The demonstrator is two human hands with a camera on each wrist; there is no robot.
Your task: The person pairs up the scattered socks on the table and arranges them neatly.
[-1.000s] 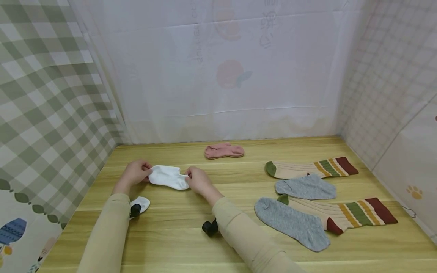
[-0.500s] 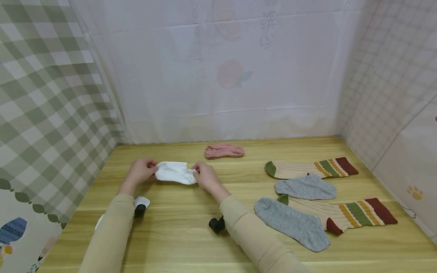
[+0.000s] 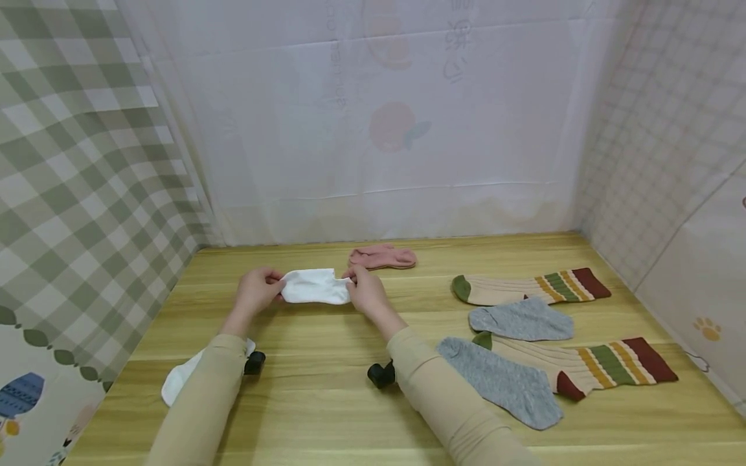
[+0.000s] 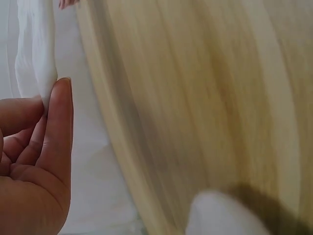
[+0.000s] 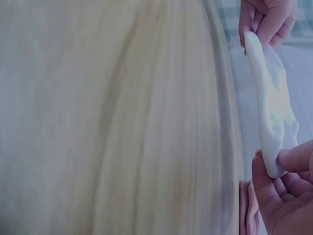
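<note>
A white ankle sock [image 3: 315, 287] is stretched flat between my two hands over the back left of the table. My left hand [image 3: 259, 290] pinches one end of it, thumb against fingers, as the left wrist view also shows on the sock's edge [image 4: 43, 49]. At the other end my right hand [image 3: 368, 291] pinches the sock; in the right wrist view its thumb and fingers meet on the white fabric [image 5: 271, 107]. Another white sock [image 3: 182, 378] lies on the table, partly hidden under my left forearm.
A pink folded sock pair [image 3: 381, 256] lies at the back, just beyond my right hand. On the right are two grey socks [image 3: 521, 318] and two striped long socks [image 3: 618, 362]. Fabric walls border the wooden table [image 3: 315, 401].
Both hands have carried the white sock to the right and slightly farther back. More of the other white sock shows left of my forearm.
</note>
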